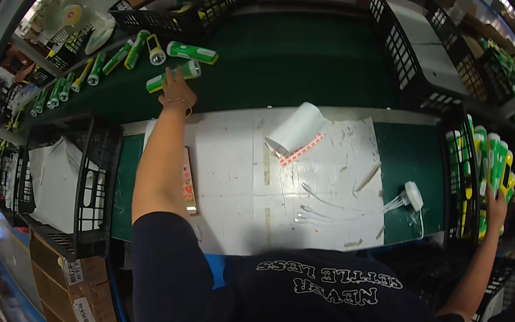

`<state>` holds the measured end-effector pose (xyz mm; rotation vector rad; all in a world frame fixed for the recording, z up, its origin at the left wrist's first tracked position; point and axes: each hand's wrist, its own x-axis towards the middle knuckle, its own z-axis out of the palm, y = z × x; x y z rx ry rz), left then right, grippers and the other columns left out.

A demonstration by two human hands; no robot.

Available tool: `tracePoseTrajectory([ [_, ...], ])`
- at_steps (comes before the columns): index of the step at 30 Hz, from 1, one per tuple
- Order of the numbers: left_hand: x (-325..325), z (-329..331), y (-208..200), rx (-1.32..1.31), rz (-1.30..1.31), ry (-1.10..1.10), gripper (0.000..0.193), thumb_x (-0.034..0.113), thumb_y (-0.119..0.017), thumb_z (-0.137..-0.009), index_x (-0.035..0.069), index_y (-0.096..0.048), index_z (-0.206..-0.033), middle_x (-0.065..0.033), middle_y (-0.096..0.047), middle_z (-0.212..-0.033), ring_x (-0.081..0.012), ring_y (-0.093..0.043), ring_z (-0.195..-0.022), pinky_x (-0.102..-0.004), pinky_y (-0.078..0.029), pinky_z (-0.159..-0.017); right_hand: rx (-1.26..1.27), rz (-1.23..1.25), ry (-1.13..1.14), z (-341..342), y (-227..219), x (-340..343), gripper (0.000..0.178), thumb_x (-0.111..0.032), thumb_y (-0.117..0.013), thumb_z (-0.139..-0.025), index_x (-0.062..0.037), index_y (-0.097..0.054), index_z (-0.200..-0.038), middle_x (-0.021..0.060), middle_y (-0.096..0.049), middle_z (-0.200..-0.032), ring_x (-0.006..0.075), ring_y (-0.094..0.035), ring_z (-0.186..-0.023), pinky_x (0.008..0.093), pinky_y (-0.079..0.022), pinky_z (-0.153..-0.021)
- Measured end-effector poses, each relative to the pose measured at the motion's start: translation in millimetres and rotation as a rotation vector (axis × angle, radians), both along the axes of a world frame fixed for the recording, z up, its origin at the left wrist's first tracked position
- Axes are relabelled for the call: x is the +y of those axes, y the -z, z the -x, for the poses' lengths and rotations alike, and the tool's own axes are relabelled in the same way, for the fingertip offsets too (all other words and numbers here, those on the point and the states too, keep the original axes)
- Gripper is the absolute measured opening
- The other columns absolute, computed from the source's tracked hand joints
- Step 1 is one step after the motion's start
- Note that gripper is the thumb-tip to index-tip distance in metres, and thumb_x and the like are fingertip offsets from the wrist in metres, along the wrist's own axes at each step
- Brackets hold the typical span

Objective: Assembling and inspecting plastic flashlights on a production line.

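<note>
My left hand [177, 93] reaches far across to the green belt, its fingers laid over a green, yellow and white flashlight [190, 70] and closed about its middle. Just beyond it lies another green and white flashlight [192, 53], with more flashlights [98, 68] in a loose row to the left. At the far right, my right hand [497, 207] is closed on a green and white flashlight [495, 167] over a black crate [456, 190]. Several green and yellow flashlights fill that crate. The right fingers are partly hidden.
On the white work surface [227, 179] are a white roll [296, 129], a phone [188, 182], and white cables joined to a charger [414, 197]. Black crates stand at left [90, 187], right [402, 50] and back [207, 10]. Cardboard boxes [82, 310] sit at lower left.
</note>
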<state>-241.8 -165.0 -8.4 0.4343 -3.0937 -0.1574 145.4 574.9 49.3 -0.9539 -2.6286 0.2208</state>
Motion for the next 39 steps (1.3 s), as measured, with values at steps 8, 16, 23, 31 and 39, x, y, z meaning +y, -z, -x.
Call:
tracePoseTrajectory([
  [8, -16.5, 26.2, 0.4, -0.010, 0.494, 0.033, 0.044, 0.016, -0.054, -0.083, 0.023, -0.045, -0.125, -0.0079, -0.044, -0.121, -0.0256, -0.043, -0.113, -0.0434, -0.035, -0.089, -0.039, 0.180, 0.139, 13.3, 3.1, -3.6, 0.066, -0.051, -0.055, -0.082, 0.0044, -0.050, -0.119, 0.0215, -0.058, -0.108, 0.0293, -0.057, -0.099, 0.0362, -0.044, -0.082],
  [16, 35.5, -36.9, -39.3, 0.258, -0.475, 0.385, 0.061, 0.034, -0.067, -0.075, 0.007, -0.041, -0.123, -0.0164, -0.060, -0.105, -0.0295, -0.057, -0.099, -0.0397, -0.046, -0.080, 0.376, -0.008, 0.006, 27.1, -32.3, -60.3, 0.046, -0.037, -0.053, -0.089, -0.0045, -0.049, -0.121, 0.0137, -0.057, -0.111, 0.0237, -0.056, -0.100, 0.0324, -0.044, -0.081],
  [23, 147.4, -165.5, -31.0, -0.713, -2.366, -0.006, 0.037, 0.030, -0.054, -0.088, 0.005, -0.047, -0.114, -0.0158, -0.056, -0.103, -0.0297, -0.057, -0.098, -0.0449, -0.050, -0.079, 0.416, 0.357, -0.437, 79.4, -30.1, -226.4, 0.029, -0.013, -0.060, -0.084, -0.0017, -0.055, -0.110, 0.0091, -0.060, -0.101, 0.0171, -0.056, -0.093, 0.0275, -0.043, -0.082],
  [31, 199.5, -233.6, -10.0, -0.654, -2.276, -0.032, 0.035, 0.041, -0.050, -0.089, 0.008, -0.047, -0.101, -0.0083, -0.056, -0.082, -0.0175, -0.056, -0.066, -0.0302, -0.048, -0.054, 0.196, 0.625, -0.823, 69.2, 4.4, -330.2, 0.028, -0.020, -0.066, -0.075, -0.0047, -0.059, -0.097, 0.0091, -0.062, -0.093, 0.0221, -0.060, -0.074, 0.0292, -0.046, -0.061],
  [39, 203.1, -244.3, -6.9, -0.624, -2.272, 0.001, 0.035, 0.040, -0.048, -0.090, 0.008, -0.046, -0.103, -0.0099, -0.055, -0.083, -0.0186, -0.056, -0.067, -0.0322, -0.049, -0.053, 0.207, 0.653, -1.049, 61.1, 17.2, -354.8, 0.012, -0.014, -0.055, -0.083, -0.0024, -0.056, -0.085, 0.0110, -0.055, -0.080, 0.0254, -0.055, -0.060, 0.0329, -0.043, -0.056],
])
